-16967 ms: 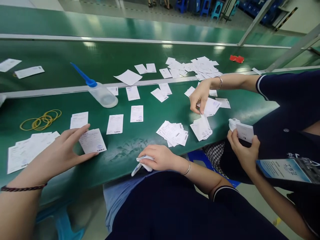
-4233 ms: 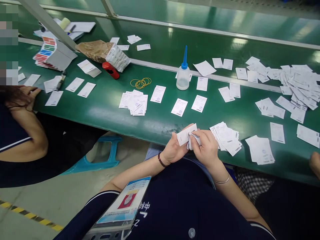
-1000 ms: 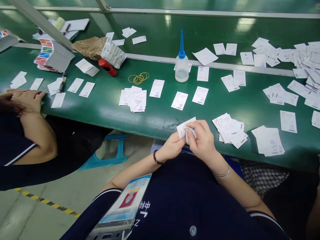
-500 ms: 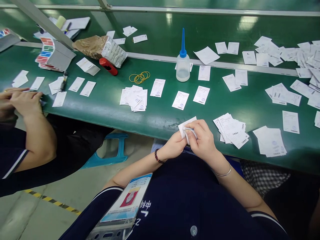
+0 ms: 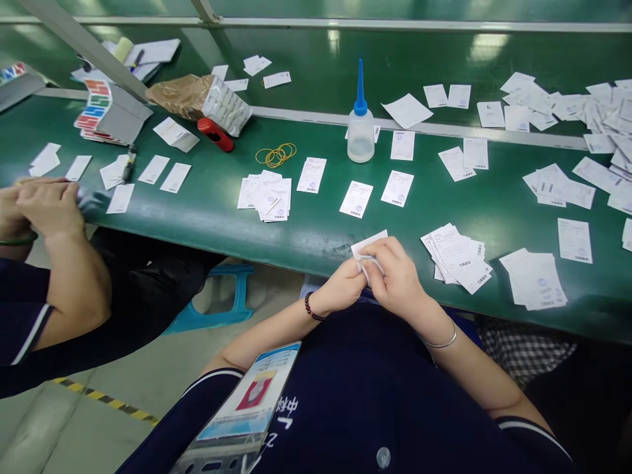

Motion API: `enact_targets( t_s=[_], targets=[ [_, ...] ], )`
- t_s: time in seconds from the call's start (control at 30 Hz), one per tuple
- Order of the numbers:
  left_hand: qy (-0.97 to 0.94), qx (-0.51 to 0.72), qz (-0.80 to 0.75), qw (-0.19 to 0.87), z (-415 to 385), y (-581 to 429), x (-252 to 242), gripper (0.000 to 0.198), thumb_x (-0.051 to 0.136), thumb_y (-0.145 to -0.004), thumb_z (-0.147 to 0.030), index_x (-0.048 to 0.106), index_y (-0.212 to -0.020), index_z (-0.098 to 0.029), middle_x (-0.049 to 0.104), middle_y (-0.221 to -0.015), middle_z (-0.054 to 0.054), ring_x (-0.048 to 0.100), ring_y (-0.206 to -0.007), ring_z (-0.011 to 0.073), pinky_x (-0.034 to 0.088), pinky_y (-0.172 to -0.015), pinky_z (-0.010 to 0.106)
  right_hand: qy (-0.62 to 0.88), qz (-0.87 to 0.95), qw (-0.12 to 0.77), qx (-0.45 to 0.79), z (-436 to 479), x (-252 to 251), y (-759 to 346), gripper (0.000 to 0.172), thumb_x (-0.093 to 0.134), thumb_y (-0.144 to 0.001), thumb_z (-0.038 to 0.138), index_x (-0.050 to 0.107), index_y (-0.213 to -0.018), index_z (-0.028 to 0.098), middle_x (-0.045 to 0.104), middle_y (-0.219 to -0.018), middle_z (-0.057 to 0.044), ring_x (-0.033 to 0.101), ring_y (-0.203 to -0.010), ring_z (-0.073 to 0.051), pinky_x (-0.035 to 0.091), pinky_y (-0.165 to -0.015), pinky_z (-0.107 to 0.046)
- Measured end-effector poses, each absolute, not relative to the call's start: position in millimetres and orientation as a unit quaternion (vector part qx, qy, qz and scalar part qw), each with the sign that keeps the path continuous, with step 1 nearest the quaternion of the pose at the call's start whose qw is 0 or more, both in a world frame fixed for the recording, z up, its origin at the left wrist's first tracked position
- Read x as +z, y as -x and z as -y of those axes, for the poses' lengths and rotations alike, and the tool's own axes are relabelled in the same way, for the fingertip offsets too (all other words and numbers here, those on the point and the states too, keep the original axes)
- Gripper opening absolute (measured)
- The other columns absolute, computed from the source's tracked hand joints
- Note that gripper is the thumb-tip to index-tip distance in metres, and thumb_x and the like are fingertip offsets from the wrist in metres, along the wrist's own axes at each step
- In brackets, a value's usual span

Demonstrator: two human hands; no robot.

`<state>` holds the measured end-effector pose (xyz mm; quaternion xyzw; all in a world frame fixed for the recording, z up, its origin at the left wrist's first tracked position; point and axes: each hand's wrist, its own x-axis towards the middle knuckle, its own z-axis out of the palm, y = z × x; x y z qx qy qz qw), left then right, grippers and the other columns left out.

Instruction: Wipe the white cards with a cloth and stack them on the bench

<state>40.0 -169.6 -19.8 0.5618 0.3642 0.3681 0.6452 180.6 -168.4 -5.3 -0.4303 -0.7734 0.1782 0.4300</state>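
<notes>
My left hand (image 5: 342, 291) is closed on a small white printed card (image 5: 369, 240), held just off the near edge of the green table (image 5: 207, 210). My right hand (image 5: 396, 276) is closed on a white cloth (image 5: 366, 264) and presses it against the card's face. Both hands meet in front of my chest. To their right lie two loose stacks of similar cards (image 5: 457, 257) (image 5: 534, 280). Another stack (image 5: 266, 195) lies to the upper left, with single cards (image 5: 355, 198) beyond my hands.
A clear squeeze bottle with a blue nozzle (image 5: 360, 128) stands mid-table beside yellow rubber bands (image 5: 275, 155). Further left are a red tool (image 5: 214, 133) and a brown-wrapped packet (image 5: 197, 99). Many cards are scattered at the right (image 5: 582, 112). A co-worker's hands (image 5: 42, 204) work at the left edge.
My right fingers have slid the cloth a little across the card, covering more of it. The co-worker's hands at the left have shifted slightly.
</notes>
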Motion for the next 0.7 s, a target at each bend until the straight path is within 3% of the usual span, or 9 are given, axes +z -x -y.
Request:
enact_targets(
  t_s=[0.13,0.23,0.43,0.6,0.7],
  targets=[
    [-0.521,0.374,-0.351,0.682,171,-41,-21,0.035,0.056,-0.088,-0.048,0.062,-0.100,-0.015,0.064,-0.093,0.006,0.060,-0.090,0.0187,0.049,-0.086,0.032,0.438,0.770,0.427,0.181,163,-3,-185,0.015,0.047,-0.092,0.015,0.059,-0.098,0.020,0.060,-0.091,-0.006,0.060,-0.085,-0.019,0.053,-0.075,-0.034],
    [-0.523,0.375,-0.341,0.685,171,-42,-19,0.035,0.058,-0.087,-0.046,0.060,-0.106,-0.016,0.063,-0.093,0.006,0.059,-0.096,0.0202,0.048,-0.088,0.033,0.490,0.738,0.443,0.141,160,-5,-187,0.014,0.046,-0.093,0.016,0.059,-0.097,0.018,0.058,-0.091,-0.008,0.059,-0.087,-0.021,0.053,-0.077,-0.036],
    [-0.569,0.347,-0.370,0.647,168,-43,-15,0.028,0.052,-0.090,-0.041,0.059,-0.085,-0.014,0.062,-0.084,0.005,0.058,-0.087,0.0186,0.049,-0.083,0.032,0.391,0.789,0.434,0.189,164,-3,-182,0.017,0.046,-0.091,0.011,0.058,-0.101,0.019,0.058,-0.094,-0.007,0.060,-0.086,-0.019,0.054,-0.077,-0.034],
    [-0.554,0.349,-0.362,0.664,169,-45,-12,0.020,0.052,-0.089,-0.035,0.057,-0.090,-0.015,0.061,-0.086,0.004,0.057,-0.090,0.0180,0.048,-0.087,0.032,0.454,0.761,0.440,0.149,161,-3,-185,0.016,0.046,-0.092,0.010,0.058,-0.099,0.018,0.056,-0.092,-0.008,0.058,-0.087,-0.020,0.053,-0.077,-0.035],
    [-0.564,0.345,-0.371,0.652,168,-45,-10,0.018,0.052,-0.089,-0.032,0.057,-0.090,-0.015,0.060,-0.088,0.004,0.055,-0.088,0.0178,0.047,-0.084,0.032,0.416,0.786,0.426,0.169,162,-3,-185,0.018,0.044,-0.091,0.009,0.057,-0.101,0.018,0.056,-0.094,-0.009,0.058,-0.087,-0.020,0.053,-0.077,-0.035]
  ],
)
